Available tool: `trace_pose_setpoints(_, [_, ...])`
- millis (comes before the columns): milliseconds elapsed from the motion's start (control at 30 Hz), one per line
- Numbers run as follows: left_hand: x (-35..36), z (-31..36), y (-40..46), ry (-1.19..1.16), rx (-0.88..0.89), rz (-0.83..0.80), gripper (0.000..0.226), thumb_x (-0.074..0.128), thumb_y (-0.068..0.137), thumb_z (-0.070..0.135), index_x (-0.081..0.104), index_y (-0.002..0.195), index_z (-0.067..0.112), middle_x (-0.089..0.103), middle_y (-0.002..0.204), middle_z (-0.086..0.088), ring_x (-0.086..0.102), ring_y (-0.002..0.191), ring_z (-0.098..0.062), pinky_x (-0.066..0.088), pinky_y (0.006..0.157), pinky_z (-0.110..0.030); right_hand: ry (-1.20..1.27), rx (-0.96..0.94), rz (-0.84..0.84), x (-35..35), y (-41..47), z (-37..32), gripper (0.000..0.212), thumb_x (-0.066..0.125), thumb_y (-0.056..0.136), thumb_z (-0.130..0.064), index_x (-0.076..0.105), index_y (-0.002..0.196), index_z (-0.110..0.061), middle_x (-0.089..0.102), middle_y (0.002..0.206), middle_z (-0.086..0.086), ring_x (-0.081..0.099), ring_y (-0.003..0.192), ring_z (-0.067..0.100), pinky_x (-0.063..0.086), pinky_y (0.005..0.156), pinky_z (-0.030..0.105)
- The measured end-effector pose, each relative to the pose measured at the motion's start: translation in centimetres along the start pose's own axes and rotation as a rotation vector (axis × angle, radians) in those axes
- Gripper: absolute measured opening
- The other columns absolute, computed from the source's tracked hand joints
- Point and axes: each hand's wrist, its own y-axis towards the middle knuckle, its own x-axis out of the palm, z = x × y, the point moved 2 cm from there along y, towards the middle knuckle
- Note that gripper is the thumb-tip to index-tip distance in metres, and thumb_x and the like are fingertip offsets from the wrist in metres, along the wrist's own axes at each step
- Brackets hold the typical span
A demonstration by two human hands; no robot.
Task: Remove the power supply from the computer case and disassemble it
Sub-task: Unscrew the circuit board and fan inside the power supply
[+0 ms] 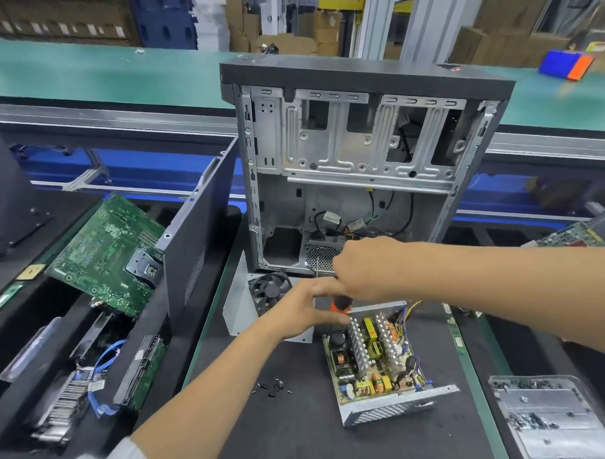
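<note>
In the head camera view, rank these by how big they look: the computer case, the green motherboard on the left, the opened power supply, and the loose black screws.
1. Computer case, clearly the largest.
2. Motherboard and power supply look about alike; the supply lies nearer the camera, so no ranking between them.
3. Screws, smallest.

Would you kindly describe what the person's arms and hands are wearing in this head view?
Both hands are bare: no gloves, rings or watch show on the left hand or the right hand. The right forearm is uncovered as far as the frame edge. The left forearm is bare up to a pale grey sleeve cuff at the bottom edge.
</note>
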Motion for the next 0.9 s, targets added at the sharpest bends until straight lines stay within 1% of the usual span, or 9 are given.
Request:
trace_pose_setpoints(133, [-0.5, -0.4, -0.2, -0.069, -0.054, -0.001, 0.030, 0.078, 0.081, 0.010, 0.070, 0.108, 0.017, 0.071, 0.105, 0.016, 0.060, 0.110, -0.002, 0.042, 0.099, -0.016, -0.105, -0.027, 0.030, 0.1, 0.0, -0.7, 0.025, 0.049, 0.099, -0.027, 0.051, 0.118, -0.011, 0.051, 0.095, 0.007, 0.045, 0.066, 0.021, 0.034, 0.055, 0.032])
trace_pose_setpoints(267, [-1.0, -0.1, -0.8, -0.118, -0.073, -0.022, 0.027, 0.078, 0.082, 0.015, 0.072, 0.100, 0.034, 0.071, 0.103, 0.013, 0.061, 0.106, -0.002, 0.042, 0.094, -0.015, -0.021, -0.189, 0.085, 1.2, -0.5, -0.5, 0.047, 0.060, 0.086, -0.012, 0.042, 0.129, -0.022, 0.034, 0.114, 0.006, 0.029, 0.087, 0.019, 0.028, 0.054, 0.026])
trace_pose_setpoints(433, [-0.3, -0.1, -0.5, -0.071, -0.051, -0.022, 0.024, 0.078, 0.080, 0.018, 0.073, 0.103, 0.023, 0.071, 0.107, 0.002, 0.061, 0.111, -0.011, 0.041, 0.103, -0.030, 0.159, -0.004, 0.096, 1.4, -0.9, -0.1, 0.056, 0.057, 0.085, -0.059, 0.040, 0.116, -0.016, 0.035, 0.094, 0.004, 0.050, 0.080, 0.027, 0.037, 0.061, 0.034])
trace_pose_setpoints(500, [-0.1, 0.1, -0.4, -0.054, -0.076, -0.020, 0.019, 0.078, 0.081, 0.018, 0.073, 0.099, 0.021, 0.068, 0.108, -0.004, 0.061, 0.108, -0.013, 0.041, 0.101, -0.027, 0.087, 0.096, 0.128, 1.0, -0.9, -0.3, 0.043, 0.047, 0.094, -0.053, 0.049, 0.109, -0.012, 0.047, 0.086, 0.004, 0.058, 0.083, 0.028, 0.039, 0.060, 0.034])
trace_pose_setpoints(567, [0.1, 0.3, -0.3, -0.035, -0.058, -0.018, 0.020, 0.079, 0.081, 0.016, 0.074, 0.093, 0.032, 0.069, 0.104, 0.007, 0.061, 0.106, -0.006, 0.041, 0.097, -0.017, 0.007, 0.099, 0.137, 1.0, -0.7, -0.7, 0.031, 0.045, 0.100, -0.039, 0.056, 0.107, -0.011, 0.059, 0.097, 0.007, 0.061, 0.087, 0.028, 0.042, 0.061, 0.034])
trace_pose_setpoints(667, [0.2, 0.3, -0.4, -0.065, -0.089, -0.016, 0.025, 0.078, 0.081, 0.014, 0.073, 0.097, 0.033, 0.072, 0.105, 0.010, 0.060, 0.111, -0.002, 0.039, 0.099, -0.019, 0.055, -0.012, 0.054, 0.7, -1.0, -0.7, 0.025, 0.051, 0.096, -0.026, 0.046, 0.119, -0.018, 0.043, 0.101, 0.005, 0.051, 0.079, 0.025, 0.036, 0.054, 0.031])
trace_pose_setpoints(733, [0.1, 0.2, -0.4, -0.078, -0.100, -0.023, 0.030, 0.077, 0.082, 0.012, 0.071, 0.089, 0.041, 0.072, 0.097, 0.017, 0.061, 0.106, 0.001, 0.038, 0.098, -0.022, 0.153, -0.080, 0.001, 0.5, -1.4, -0.3, 0.039, 0.060, 0.089, -0.021, 0.041, 0.123, -0.022, 0.033, 0.104, 0.003, 0.046, 0.080, 0.023, 0.032, 0.051, 0.030])
trace_pose_setpoints(833, [0.2, 0.3, -0.4, -0.067, -0.091, -0.031, 0.025, 0.074, 0.084, 0.010, 0.072, 0.090, 0.034, 0.071, 0.095, 0.014, 0.062, 0.102, -0.001, 0.043, 0.095, -0.020, 0.210, 0.008, 0.035, 0.5, -1.4, -0.2, 0.057, 0.065, 0.083, -0.051, 0.038, 0.123, -0.020, 0.036, 0.102, 0.003, 0.049, 0.079, 0.024, 0.039, 0.059, 0.033])
trace_pose_setpoints(900, [0.1, 0.5, -0.5, -0.078, -0.107, -0.031, 0.017, 0.074, 0.085, 0.010, 0.071, 0.097, 0.021, 0.071, 0.095, 0.010, 0.063, 0.095, -0.001, 0.046, 0.086, -0.014, 0.128, 0.118, 0.107, 0.5, -1.2, -0.6, 0.049, 0.054, 0.090, -0.055, 0.046, 0.115, -0.014, 0.046, 0.093, 0.004, 0.053, 0.079, 0.027, 0.040, 0.061, 0.034])
